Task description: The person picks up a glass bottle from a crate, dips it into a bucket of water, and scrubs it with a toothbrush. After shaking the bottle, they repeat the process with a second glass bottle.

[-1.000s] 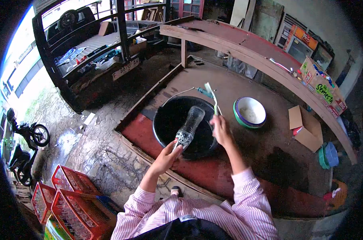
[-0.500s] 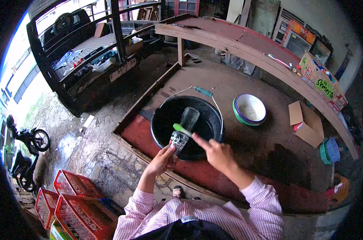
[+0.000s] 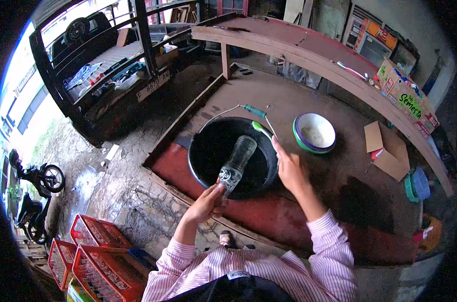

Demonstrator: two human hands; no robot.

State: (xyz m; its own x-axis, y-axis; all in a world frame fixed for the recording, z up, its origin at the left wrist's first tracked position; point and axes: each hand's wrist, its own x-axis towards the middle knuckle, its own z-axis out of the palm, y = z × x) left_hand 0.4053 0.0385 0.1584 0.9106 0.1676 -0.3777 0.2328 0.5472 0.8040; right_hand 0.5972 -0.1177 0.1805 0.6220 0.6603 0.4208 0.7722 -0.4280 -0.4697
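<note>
A clear glass bottle with white lettering (image 3: 237, 161) is tilted over the black bucket (image 3: 194, 173). My left hand (image 3: 207, 204) is wrapped round its lower end. In my right hand (image 3: 293, 173) is a brush with a green head and pale handle (image 3: 261, 129), held up beyond the bottle and apart from it, above the bucket's right side. The bucket's wire handle with a teal grip (image 3: 254, 110) rests at its far rim. The inside of the bucket is dark, and its contents cannot be made out.
Stacked bowls (image 3: 315, 132) stand right of the bucket on the wooden platform (image 3: 269, 93). Farther right are an open cardboard box (image 3: 394, 160) and plastic baskets (image 3: 419, 184). A raised wooden beam (image 3: 289, 49) crosses behind. Red crates (image 3: 105, 267) stand at lower left.
The brush in my right hand has moved off the bottle, up and to the right. The bottle now shows more of its length, still in my left hand.
</note>
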